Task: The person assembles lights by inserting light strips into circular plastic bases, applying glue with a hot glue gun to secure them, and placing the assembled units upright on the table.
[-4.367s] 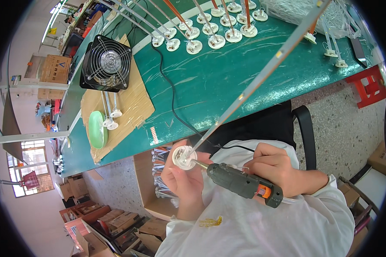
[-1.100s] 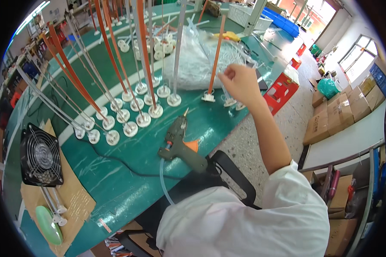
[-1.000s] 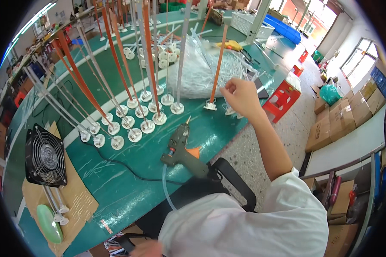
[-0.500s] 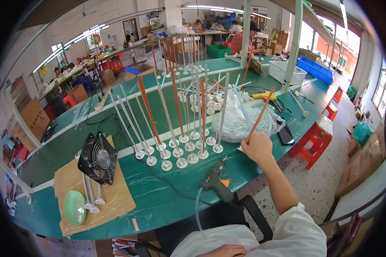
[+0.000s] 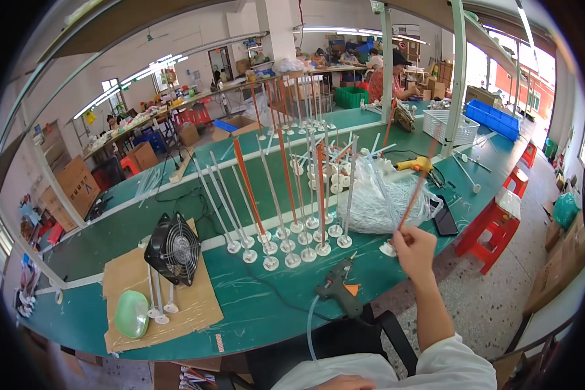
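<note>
Rod (image 5: 415, 195), orange, on a white disc base, gripped low by the right hand (image 5: 415, 250) near the worktop's (image 5: 253, 312) right front edge, beside the bag (image 5: 387, 198). Left hand (image 5: 335, 383) barely shows at the bottom edge; grip cannot be told. Risk: the tall rod could swing into the standing rods (image 5: 292, 214) and topple them; glue gun (image 5: 339, 286) sits close.

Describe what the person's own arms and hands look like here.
The right hand is bare, no glove, ring or watch showing. The forearm is bare too, with a white sleeve pushed up near the elbow. The left hand barely shows at the lower edge, also bare.
</note>
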A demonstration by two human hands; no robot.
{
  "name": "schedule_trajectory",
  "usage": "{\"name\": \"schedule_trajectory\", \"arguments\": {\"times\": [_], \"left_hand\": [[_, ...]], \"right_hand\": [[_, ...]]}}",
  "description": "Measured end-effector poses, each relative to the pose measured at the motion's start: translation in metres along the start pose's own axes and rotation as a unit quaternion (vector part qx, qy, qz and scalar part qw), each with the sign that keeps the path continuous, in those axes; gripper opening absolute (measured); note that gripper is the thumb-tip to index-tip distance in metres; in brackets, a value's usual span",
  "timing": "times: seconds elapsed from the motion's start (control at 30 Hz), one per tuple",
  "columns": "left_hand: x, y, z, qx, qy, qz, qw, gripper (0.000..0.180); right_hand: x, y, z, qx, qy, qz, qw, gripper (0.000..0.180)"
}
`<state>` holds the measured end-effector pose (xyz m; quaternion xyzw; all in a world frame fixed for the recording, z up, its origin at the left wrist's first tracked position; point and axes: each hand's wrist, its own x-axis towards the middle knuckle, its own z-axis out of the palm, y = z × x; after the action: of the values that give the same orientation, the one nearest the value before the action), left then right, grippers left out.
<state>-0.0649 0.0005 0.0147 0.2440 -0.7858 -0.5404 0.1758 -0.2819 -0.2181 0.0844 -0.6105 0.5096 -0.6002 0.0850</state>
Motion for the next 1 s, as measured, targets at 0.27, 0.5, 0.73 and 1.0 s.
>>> {"name": "schedule_trajectory", "arguments": {"times": [0.27, 0.5, 0.73, 1.0], "left_hand": [[0.019, 0.018, -0.044, 0.292, 0.557, 0.168, 0.759, 0.062], [0.006, 0.010, -0.056, 0.242, 0.565, 0.208, 0.761, 0.051], [-0.001, -0.009, -0.043, 0.060, 0.525, 0.236, 0.815, 0.068], [-0.017, -0.018, -0.051, 0.147, 0.512, 0.173, 0.829, 0.064]], "right_hand": [[-0.114, -0.076, -0.026, 0.423, -0.197, 0.175, 0.867, 0.004], [-0.134, -0.083, -0.013, 0.537, -0.224, 0.282, 0.763, 0.008], [-0.134, -0.078, -0.007, 0.484, -0.296, 0.327, 0.756, 0.012], [-0.132, -0.077, -0.007, 0.433, -0.346, 0.331, 0.764, 0.010]]}}
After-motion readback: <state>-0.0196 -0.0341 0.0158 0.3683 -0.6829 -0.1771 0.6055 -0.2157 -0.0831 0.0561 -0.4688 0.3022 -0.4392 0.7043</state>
